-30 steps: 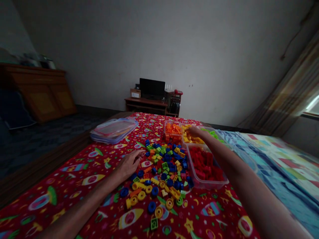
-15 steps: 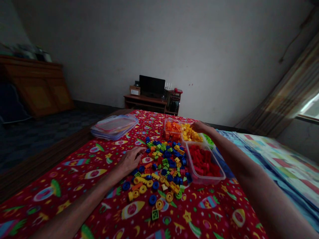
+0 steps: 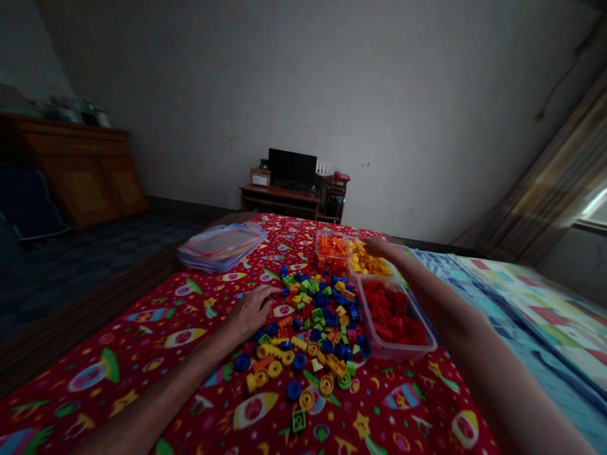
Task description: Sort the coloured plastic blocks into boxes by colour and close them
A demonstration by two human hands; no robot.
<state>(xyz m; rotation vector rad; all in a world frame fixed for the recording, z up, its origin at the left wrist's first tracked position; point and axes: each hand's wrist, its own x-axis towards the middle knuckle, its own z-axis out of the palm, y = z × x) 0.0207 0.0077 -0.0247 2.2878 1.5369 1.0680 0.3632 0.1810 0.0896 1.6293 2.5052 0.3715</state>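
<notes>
Over the yellow tub (image 3: 355, 273), the right hand (image 3: 378, 245) curls, grip unclear; the left hand (image 3: 251, 311) rests flat, empty. That forearm (image 3: 427, 297) could easily clip the red tub (image 3: 403, 351).

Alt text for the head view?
Left hand rests beside a pile of mixed-colour bricks on a red rocket-print sheet; right hand is over the yellow-brick tub, beside an orange-brick tub and a red-brick tub. Stacked clear lids lie beyond.
</notes>
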